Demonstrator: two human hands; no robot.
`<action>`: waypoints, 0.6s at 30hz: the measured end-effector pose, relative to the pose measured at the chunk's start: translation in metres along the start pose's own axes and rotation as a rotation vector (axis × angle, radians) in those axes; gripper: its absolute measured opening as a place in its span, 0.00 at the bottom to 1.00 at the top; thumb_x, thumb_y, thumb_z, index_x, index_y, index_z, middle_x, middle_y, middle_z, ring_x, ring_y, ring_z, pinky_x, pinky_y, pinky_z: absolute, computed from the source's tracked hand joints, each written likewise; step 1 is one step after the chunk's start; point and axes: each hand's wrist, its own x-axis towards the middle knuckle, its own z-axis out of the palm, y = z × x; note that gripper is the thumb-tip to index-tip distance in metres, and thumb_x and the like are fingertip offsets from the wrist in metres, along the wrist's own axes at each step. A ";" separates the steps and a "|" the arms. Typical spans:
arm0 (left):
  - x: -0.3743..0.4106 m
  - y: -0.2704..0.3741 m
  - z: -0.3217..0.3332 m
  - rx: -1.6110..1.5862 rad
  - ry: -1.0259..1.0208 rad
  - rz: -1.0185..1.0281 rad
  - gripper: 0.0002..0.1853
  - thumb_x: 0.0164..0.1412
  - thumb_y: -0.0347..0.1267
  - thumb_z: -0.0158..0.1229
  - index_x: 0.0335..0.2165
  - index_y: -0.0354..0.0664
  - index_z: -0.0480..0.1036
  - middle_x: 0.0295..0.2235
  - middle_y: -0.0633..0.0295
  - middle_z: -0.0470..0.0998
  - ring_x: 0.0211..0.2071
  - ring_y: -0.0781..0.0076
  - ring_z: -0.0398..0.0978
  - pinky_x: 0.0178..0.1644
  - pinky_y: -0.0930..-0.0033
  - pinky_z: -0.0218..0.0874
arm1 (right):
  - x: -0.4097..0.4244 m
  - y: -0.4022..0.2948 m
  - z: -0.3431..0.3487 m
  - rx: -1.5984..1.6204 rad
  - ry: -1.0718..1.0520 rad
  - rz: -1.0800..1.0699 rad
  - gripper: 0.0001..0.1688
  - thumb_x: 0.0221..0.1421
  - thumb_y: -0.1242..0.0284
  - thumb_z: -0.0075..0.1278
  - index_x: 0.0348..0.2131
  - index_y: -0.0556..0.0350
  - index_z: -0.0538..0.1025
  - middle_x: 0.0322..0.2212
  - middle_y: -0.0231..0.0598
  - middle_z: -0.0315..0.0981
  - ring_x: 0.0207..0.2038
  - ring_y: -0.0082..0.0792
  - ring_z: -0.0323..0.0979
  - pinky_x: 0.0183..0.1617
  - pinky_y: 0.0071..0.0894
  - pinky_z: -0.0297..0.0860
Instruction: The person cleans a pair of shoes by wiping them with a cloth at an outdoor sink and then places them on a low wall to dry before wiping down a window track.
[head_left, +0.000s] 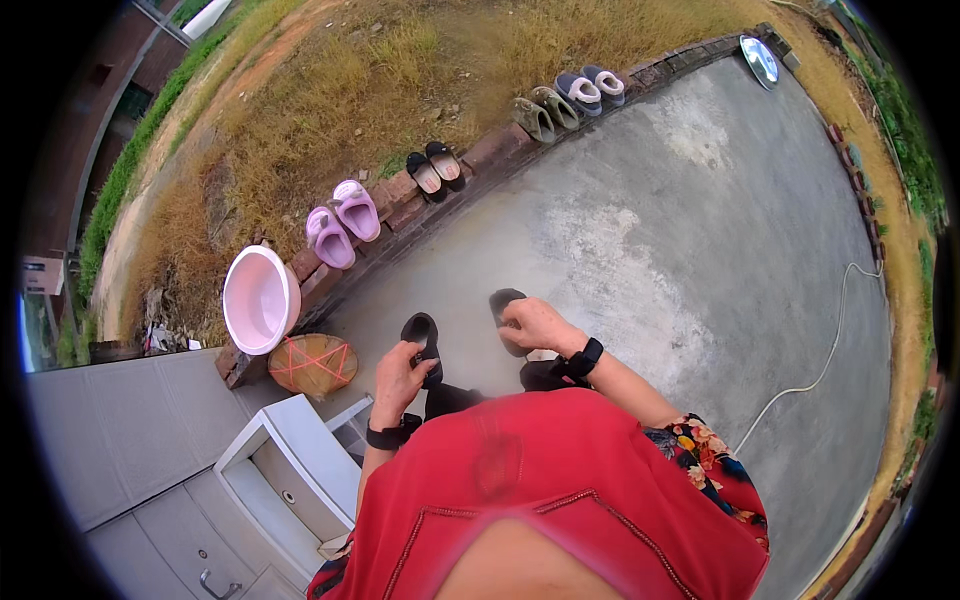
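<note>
My left hand (399, 381) hangs in front of me with bent fingers; a gap shows between thumb and forefinger, and I see nothing in it. Below it is a dark shoe (420, 330) at the end of my dark trouser leg. My right hand (540, 327) is curled over the other dark shoe (505, 298) and partly hides it; whether its fingers hold anything is hidden. I cannot tell whether either hand touches a shoe. Black bands sit on both wrists. Beyond my hands, pink slippers (345, 225) and black slippers (436, 171) rest along a low brick edging (495, 150).
Olive clogs (545, 114) and fleece-lined slippers (591, 90) stand farther along the bricks. A pale pink basin (261, 300) leans near a round wooden block (313, 366) wound with red cord. A white cabinet (307, 435) is at left. A hose (806, 386) crosses the concrete floor (630, 247).
</note>
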 end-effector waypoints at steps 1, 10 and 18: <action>0.024 0.021 0.012 -0.047 -0.022 0.007 0.16 0.49 0.33 0.69 0.36 0.37 0.78 0.29 0.52 0.76 0.32 0.51 0.76 0.35 0.58 0.65 | -0.001 0.019 -0.015 0.012 0.047 0.040 0.14 0.50 0.65 0.58 0.30 0.59 0.78 0.23 0.49 0.75 0.28 0.53 0.74 0.32 0.46 0.70; 0.233 0.146 0.132 0.005 -0.280 0.454 0.11 0.58 0.30 0.60 0.40 0.42 0.73 0.35 0.54 0.75 0.36 0.46 0.75 0.38 0.53 0.67 | 0.044 0.113 -0.137 -0.057 0.045 0.117 0.33 0.47 0.63 0.62 0.54 0.39 0.73 0.29 0.41 0.80 0.33 0.47 0.77 0.36 0.43 0.72; 0.422 0.149 0.211 -0.416 -0.254 0.258 0.20 0.54 0.27 0.60 0.47 0.46 0.73 0.42 0.55 0.75 0.41 0.52 0.75 0.44 0.57 0.69 | 0.081 0.232 -0.196 0.118 0.212 0.427 0.16 0.47 0.68 0.64 0.33 0.58 0.78 0.27 0.46 0.75 0.30 0.50 0.74 0.34 0.42 0.69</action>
